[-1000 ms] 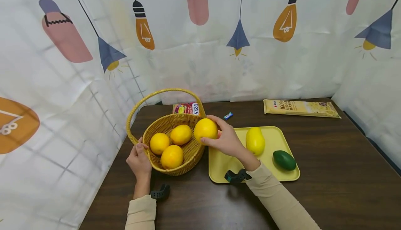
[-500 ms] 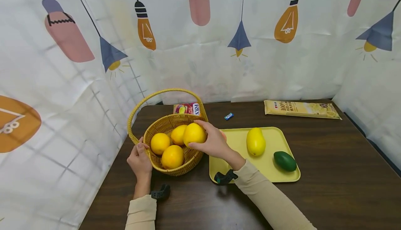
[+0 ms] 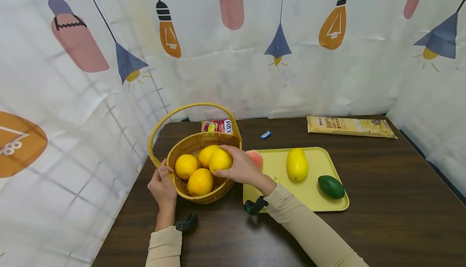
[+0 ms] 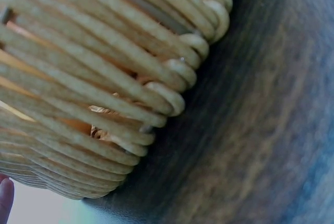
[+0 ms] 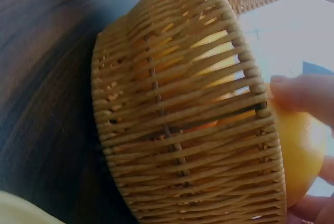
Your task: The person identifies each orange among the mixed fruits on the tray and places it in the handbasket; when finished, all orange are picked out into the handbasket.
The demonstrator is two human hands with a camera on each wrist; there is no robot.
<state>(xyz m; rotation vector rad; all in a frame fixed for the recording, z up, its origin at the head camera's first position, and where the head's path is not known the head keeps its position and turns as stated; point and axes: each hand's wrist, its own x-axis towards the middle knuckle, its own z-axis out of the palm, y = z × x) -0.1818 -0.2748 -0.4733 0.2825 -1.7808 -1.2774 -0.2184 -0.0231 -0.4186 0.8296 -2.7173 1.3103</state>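
My left hand [image 3: 162, 184] grips the wicker basket [image 3: 214, 196] at its left rim, by the foot of the tall arched handle. My right hand [image 3: 244, 165] holds a yellow orange [image 3: 220, 160] between thumb and fingers, inside the basket's right side. Beside it in the basket lie an orange [image 3: 186, 166] on the left, another orange [image 3: 200, 182] in front and a partly covered yellow fruit [image 3: 206, 155] behind. In the right wrist view, the held orange [image 5: 298, 153] shows just beyond the woven rim, with fingertips on it. The left wrist view mostly shows basket weave [image 4: 99, 72].
Right of the basket is a yellow tray [image 3: 324, 206] with a pink peach [image 3: 256, 159], a yellow pear-shaped fruit [image 3: 297, 164] and a dark green avocado [image 3: 331, 187]. Behind lie a Fox's packet [image 3: 217, 126], a small blue wrapped sweet [image 3: 266, 134] and a long noodle packet [image 3: 351, 127].
My right hand has carried the orange left and down, from over the basket's right rim to in among the other fruit. More of the peach shows. The left hand stays at the rim.
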